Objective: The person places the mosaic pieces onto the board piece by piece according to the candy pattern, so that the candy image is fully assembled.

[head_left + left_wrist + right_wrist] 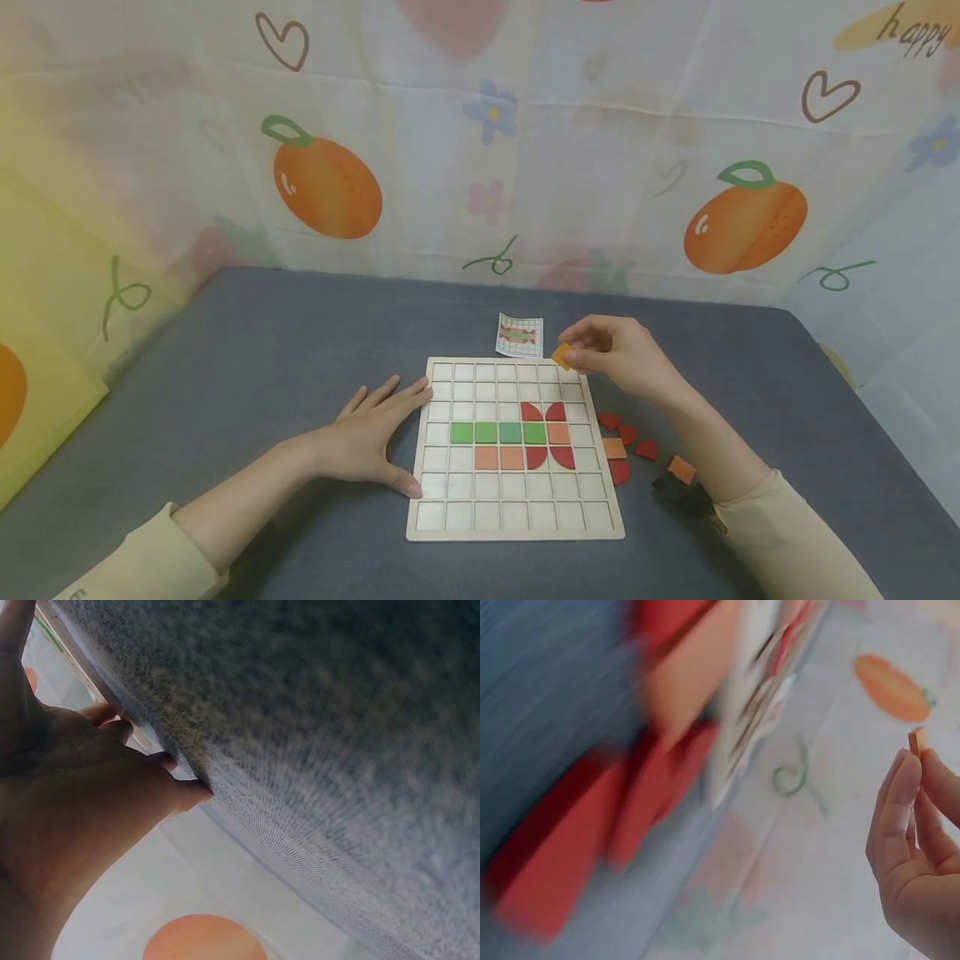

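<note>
A pale gridded board [517, 534] lies on the grey table. My left hand [360, 437] spreads its straight fingers along the board's left edge, thumb and fingertips touching the rim. Over the board's top right corner, my right hand [626, 354] pinches a small orange square tile [562, 356] between thumb and fingers. The right wrist view shows the same tile [918, 740] held edge-on. Set in the grid are a row of green square tiles [485, 432], a few orange squares [512, 458] and red quarter-round tiles [562, 457].
Loose red pieces [646, 450] and orange squares [682, 469] lie right of the board, one orange square close against its edge. Near the right sleeve is a dark heap [678, 493], its kind unclear. A small patterned card [519, 335] lies behind the board. A printed curtain [420, 167] hangs behind.
</note>
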A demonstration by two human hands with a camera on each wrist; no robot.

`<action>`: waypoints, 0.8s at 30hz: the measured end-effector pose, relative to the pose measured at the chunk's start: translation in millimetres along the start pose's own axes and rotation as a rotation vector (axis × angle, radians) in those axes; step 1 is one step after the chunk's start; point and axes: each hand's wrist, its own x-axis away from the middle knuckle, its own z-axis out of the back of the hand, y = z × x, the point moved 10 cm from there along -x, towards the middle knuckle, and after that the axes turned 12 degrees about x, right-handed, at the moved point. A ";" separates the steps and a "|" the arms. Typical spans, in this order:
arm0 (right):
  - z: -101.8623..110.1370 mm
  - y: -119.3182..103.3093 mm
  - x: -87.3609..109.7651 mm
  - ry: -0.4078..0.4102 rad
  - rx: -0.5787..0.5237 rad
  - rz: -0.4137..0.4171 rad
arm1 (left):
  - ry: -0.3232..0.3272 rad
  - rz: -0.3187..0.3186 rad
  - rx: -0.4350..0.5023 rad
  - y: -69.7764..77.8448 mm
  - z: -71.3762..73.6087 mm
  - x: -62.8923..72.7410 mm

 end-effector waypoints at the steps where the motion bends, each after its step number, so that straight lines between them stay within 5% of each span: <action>1: -3.3 -5.4 -1.5 -0.006 -0.025 0.009 | 0.000 0.000 0.001 -0.2 0.0 0.0; 13: -36.1 -45.5 -17.0 -0.084 -0.104 0.044 | 0.001 0.002 0.003 -0.3 0.2 -0.4; 24: -80.4 -50.9 -33.4 -0.225 0.176 0.044 | 0.004 0.011 -0.012 0.9 0.7 -0.7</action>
